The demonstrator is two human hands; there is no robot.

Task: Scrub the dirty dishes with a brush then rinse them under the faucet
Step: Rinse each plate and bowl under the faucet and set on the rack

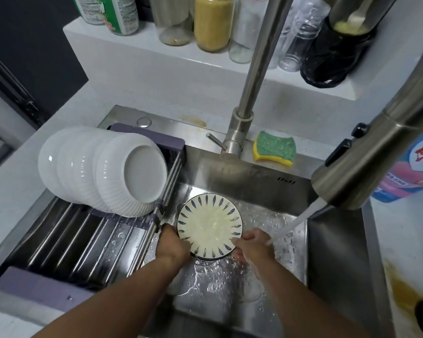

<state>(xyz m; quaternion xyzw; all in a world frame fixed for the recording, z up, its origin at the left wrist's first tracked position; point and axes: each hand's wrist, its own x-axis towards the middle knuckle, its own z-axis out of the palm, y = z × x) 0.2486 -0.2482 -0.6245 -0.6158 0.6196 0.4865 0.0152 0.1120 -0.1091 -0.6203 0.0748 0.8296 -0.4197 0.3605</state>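
Plate [209,225] wet, glazed, likely slippery, breakable — left hand [172,242] curled round rim at eight o'clock, right hand [253,242] gripping four o'clock; two-handed rim hold safest.

A wet cream plate [209,224] rimmed with blue leaf marks tilts face-up over the sink [332,252]. The faucet [352,167] pours water [305,213] just to its right.
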